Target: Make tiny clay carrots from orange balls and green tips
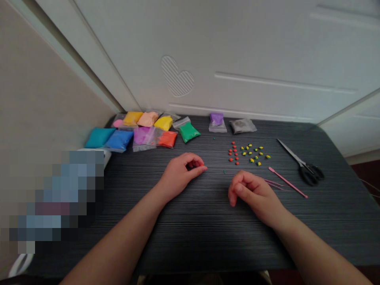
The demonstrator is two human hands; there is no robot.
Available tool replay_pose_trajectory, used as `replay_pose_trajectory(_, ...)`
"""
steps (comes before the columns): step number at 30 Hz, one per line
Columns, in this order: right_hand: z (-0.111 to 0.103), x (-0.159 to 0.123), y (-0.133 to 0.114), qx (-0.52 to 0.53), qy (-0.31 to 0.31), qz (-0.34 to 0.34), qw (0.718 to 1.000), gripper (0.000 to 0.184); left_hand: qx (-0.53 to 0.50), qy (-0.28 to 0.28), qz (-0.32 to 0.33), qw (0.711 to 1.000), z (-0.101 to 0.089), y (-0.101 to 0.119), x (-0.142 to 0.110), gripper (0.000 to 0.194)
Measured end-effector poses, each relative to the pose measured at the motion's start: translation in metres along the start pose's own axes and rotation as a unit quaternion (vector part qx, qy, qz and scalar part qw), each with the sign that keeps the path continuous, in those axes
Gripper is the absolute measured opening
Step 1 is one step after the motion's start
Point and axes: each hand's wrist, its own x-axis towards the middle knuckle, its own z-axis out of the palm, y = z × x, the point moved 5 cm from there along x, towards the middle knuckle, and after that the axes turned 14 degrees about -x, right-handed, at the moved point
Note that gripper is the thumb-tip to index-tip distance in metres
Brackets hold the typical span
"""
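Between the thumb and forefinger of my left hand (184, 174) is a small red clay ball (202, 165), pinched just above the dark table. My right hand (252, 194) is closed, thumb against curled fingers; whatever it may hold is hidden. A tiny green clay bit (224, 171) lies between the two hands. Beyond my right hand are several small red clay pieces (236, 154) in rough columns. To their right sit several yellow-and-green clay pieces (251, 160). Thin pink tweezers (276, 184) poke out from behind my right hand.
A pink modelling tool (287, 182) and black-handled scissors (305, 166) lie on the right. Bags of coloured clay line the back left, among them a green bag (189, 132) and a blue bag (119, 140). A purple bag (217, 122) and a grey bag (243, 126) rest against the white panel.
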Motion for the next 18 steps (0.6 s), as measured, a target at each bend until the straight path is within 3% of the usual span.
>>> replay_pose_trajectory(5,-0.0016,-0.0008,0.0005,0.014,0.023,0.012,1.000,0.010,0.008,-0.001,0.008,1.000,0.0001,0.0012,0.0004,0.025)
replay_pose_trajectory(13,-0.0009,-0.0010,-0.0018,-0.034,0.015,-0.027,0.999,0.019,-0.009,0.004,0.014,1.000,0.0009,-0.0043,-0.0006,0.025)
replay_pose_trajectory(18,-0.0034,-0.0024,-0.0018,-0.021,0.026,-0.019,0.999,0.009,-0.004,0.007,0.012,1.000,0.0003,-0.0040,-0.0009,0.024)
